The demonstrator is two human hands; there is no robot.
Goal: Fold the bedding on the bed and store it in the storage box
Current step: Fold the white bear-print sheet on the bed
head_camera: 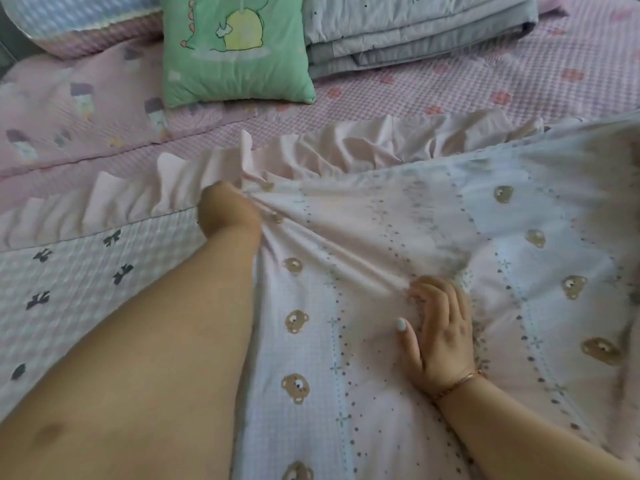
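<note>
A pale pink and blue sheet with small brown bears point(433, 237) lies spread over the near part of the bed, its pink ruffled edge point(311, 147) running across the middle. My left hand point(225, 209) is clenched on the cloth just below the ruffle, and tight folds fan out from it to the right. My right hand point(438, 327) pinches a ridge of the same sheet with bent fingers, thumb resting on the cloth. Under my left arm shows a checked part with dark bows point(69, 271).
A green dinosaur cushion point(235, 46) stands at the back. To its right lies a folded grey-blue quilt point(415, 26). A blue and pink pillow point(76, 22) sits at the back left. The pink checked bed cover point(485, 81) stretches behind. No storage box is in view.
</note>
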